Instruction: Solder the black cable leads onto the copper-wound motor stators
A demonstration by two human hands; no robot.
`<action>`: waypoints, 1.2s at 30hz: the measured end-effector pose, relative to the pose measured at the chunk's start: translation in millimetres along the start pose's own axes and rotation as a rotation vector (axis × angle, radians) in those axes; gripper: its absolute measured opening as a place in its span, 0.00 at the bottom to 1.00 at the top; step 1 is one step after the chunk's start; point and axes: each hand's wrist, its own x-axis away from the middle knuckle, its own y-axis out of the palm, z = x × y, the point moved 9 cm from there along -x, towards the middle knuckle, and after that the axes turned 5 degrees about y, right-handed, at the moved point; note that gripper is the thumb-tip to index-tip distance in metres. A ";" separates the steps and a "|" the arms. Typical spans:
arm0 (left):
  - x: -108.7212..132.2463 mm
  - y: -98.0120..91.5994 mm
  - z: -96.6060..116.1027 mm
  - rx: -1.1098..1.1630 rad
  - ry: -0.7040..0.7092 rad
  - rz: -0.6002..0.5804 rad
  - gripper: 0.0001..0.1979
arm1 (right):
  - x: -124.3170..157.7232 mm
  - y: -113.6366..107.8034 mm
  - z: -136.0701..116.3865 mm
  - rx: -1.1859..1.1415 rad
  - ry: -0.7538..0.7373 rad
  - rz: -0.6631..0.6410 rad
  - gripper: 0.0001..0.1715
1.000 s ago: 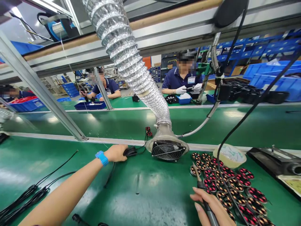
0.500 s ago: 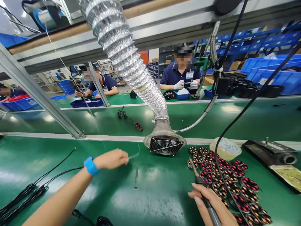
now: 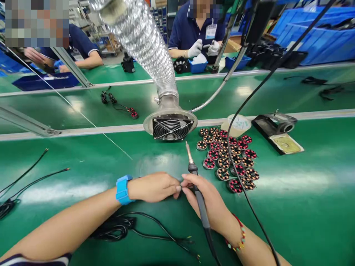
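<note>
My right hand (image 3: 206, 195) grips a soldering iron (image 3: 200, 207) between its fingers, the metal tip pointing up and away from me. My left hand (image 3: 159, 187), with a blue wrist strap (image 3: 123, 190), is closed, its fingertips pinched against the fingertips of my right hand. Something tiny shows between the two hands, too small to name. Below my left forearm lies a coiled black cable (image 3: 116, 228) with bare coloured wire ends. A thin pale strand (image 3: 91, 123) slants down from the upper left and ends above my left wrist.
A fume extractor fan (image 3: 172, 130) on a silver duct (image 3: 149, 48) hangs ahead. Several round motor stators (image 3: 223, 162) sit at the right, near a tub (image 3: 236, 125) and iron stand (image 3: 277, 127). A black cord (image 3: 235, 107) crosses the right side. Two people work opposite.
My left hand has come right and nearer, meeting my right hand's fingertips. The soldering iron has moved left, away from the stators. My view has tilted downward.
</note>
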 end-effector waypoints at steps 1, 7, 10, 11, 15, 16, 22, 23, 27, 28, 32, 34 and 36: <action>-0.8 0.0 2.8 0.020 0.002 -0.015 0.19 | 0.3 0.3 -2.3 -0.011 -0.014 -0.004 0.19; 18.4 1.7 -2.9 -0.025 -0.079 -0.116 0.17 | 2.1 6.3 -7.8 0.010 -0.028 -0.079 0.16; 55.3 -6.7 -20.4 -0.186 -0.170 -0.036 0.17 | 0.3 -0.5 -8.3 0.076 -0.017 -0.062 0.15; 72.7 -7.1 -28.8 -0.205 -0.221 -0.009 0.16 | -0.7 -4.9 -7.7 0.097 -0.008 -0.044 0.14; 146.2 10.4 -66.0 -0.170 -0.450 0.083 0.19 | -2.8 -21.1 -4.3 0.137 0.038 0.018 0.15; 158.4 18.8 -71.7 -0.168 -0.469 0.096 0.19 | -2.6 -22.7 -3.8 0.137 0.042 0.022 0.16; 172.6 40.7 -78.5 -0.299 -0.441 0.242 0.15 | 1.8 -15.8 0.3 0.136 0.048 -0.006 0.17; 172.7 40.0 -79.0 -0.329 -0.438 0.242 0.15 | 2.2 -15.0 1.8 0.132 0.055 -0.004 0.18; 189.4 27.6 -89.8 -0.416 -0.478 0.262 0.16 | 1.8 -17.4 6.6 0.122 0.082 0.029 0.17; 195.2 24.4 -93.6 -0.432 -0.495 0.268 0.16 | 1.4 -18.2 7.2 0.126 0.086 0.035 0.17; 193.0 17.0 -90.9 -0.525 -0.462 0.297 0.17 | -0.8 -21.0 6.9 0.143 0.086 0.045 0.17; 169.3 19.9 -73.3 -0.558 -0.350 0.303 0.16 | -2.6 -22.9 5.0 0.164 0.082 0.029 0.17; 135.9 29.9 -48.8 -0.565 -0.203 0.264 0.16 | -4.8 -25.6 0.6 0.218 0.062 -0.021 0.17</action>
